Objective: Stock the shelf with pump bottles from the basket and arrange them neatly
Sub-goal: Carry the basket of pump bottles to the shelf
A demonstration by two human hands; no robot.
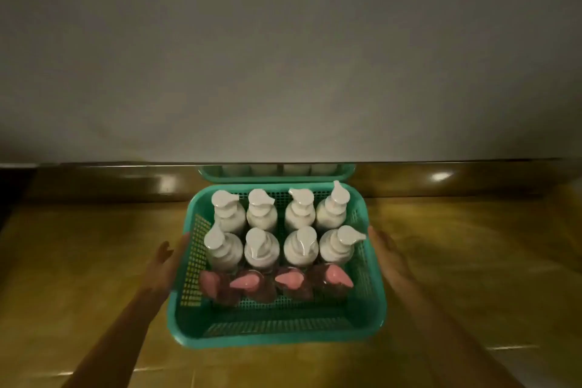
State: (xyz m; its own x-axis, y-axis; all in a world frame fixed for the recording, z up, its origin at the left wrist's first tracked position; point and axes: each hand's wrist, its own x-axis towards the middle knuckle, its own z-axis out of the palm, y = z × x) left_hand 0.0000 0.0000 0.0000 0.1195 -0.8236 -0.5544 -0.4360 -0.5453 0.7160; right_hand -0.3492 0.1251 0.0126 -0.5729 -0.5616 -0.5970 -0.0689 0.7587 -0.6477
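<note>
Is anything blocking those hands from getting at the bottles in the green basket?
Only the mesh side walls of the green basket: the left hand and right hand sit outside them, one each side. Nothing visible covers the white pump bottles or pink-topped bottles from above.

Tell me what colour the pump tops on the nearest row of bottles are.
Pink pump tops, shown best in the head view.
</note>
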